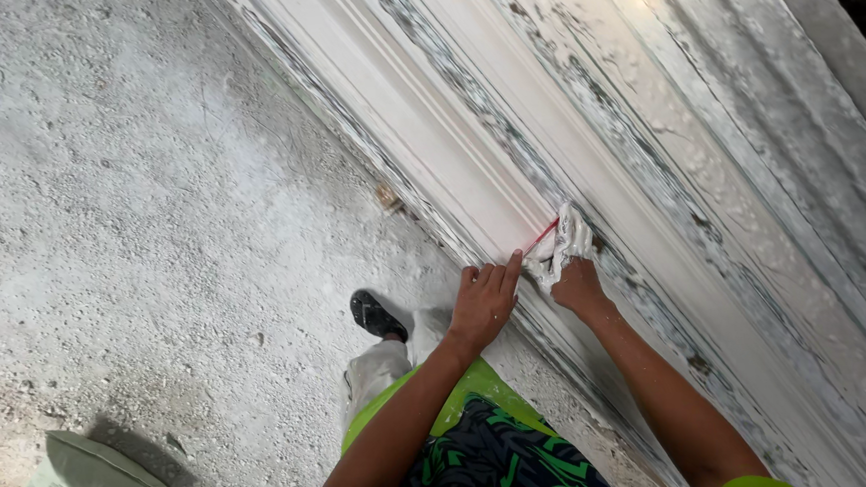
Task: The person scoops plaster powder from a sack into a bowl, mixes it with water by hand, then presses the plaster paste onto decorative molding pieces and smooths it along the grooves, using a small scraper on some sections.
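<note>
A person leans over a long white moulding lying on a dusty floor. The right hand is closed around a plaster-caked rag, pressed onto the moulding. The left hand rests beside it, fingers flat and empty, near a thin red tool. The moulding looks smooth nearer the hands, while grey patches beyond still seem unfinished.
</note>
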